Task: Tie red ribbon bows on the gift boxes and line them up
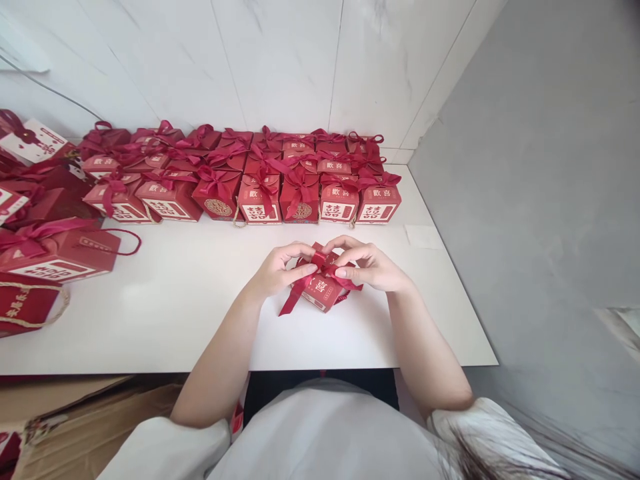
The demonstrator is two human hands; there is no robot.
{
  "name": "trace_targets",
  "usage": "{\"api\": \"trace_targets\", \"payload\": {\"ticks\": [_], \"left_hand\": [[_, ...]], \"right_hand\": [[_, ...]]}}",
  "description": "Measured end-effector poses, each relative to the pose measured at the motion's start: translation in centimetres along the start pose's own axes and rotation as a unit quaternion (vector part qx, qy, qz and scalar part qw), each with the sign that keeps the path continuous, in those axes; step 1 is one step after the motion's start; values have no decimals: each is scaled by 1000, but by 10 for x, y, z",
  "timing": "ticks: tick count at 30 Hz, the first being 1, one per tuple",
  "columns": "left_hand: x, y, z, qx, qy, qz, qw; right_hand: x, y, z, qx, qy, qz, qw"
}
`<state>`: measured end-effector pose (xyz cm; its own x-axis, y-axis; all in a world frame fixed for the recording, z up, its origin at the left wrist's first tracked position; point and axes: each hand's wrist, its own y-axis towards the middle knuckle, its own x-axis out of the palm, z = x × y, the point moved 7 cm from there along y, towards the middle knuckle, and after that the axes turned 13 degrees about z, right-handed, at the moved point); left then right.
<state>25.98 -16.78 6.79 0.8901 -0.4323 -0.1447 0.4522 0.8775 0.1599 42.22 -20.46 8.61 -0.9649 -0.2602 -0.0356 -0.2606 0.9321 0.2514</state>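
**Ribbon (299,293) pinched from both sides!**

And here's the box (323,292), small and red, sitting on the white table (175,313) right between the two hands, turned at an angle with its printed face towards the person. The left hand (283,270) has thumb and forefinger drawn close, nipping the ribbon on top; the right hand (374,268) matches it from the other side, thumb and forefinger narrow on the ribbon by the knot. One tail trails down to the left, another pokes out right.

Behind, what a crowd: rows of bowed boxes (260,199) packed along the tiled wall (280,60)! Over to the left, a larger box (95,250) shows off a cord loop (137,243), and below the table lies a brown carton (95,427).
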Motion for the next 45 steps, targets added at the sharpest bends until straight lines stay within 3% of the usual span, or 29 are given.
{"api": "trace_targets", "payload": {"ticks": [4,10,18,23,26,30,35,39,45], "left_hand": [[1,0,6,42,34,29,998],[-7,-2,17,127,42,127,983],[-10,1,8,88,12,105,990],[-11,5,4,59,99,110,987],[-8,4,5,46,101,99,989],[-3,2,5,28,81,85,993],[-7,1,-1,-34,14,101,994],[-5,3,-3,-40,16,84,996],[-5,3,-4,-49,15,100,994]], "right_hand": [[-5,4,7,8,29,66,997],[3,9,17,12,81,143,986],[-1,11,34,57,99,188,976],[2,12,30,28,67,135,988],[6,11,23,-8,31,98,995],[5,11,19,-30,-5,92,995],[4,11,25,2,27,135,991],[6,9,21,-3,-2,131,991],[4,4,-5,-63,-119,26,991]]}}
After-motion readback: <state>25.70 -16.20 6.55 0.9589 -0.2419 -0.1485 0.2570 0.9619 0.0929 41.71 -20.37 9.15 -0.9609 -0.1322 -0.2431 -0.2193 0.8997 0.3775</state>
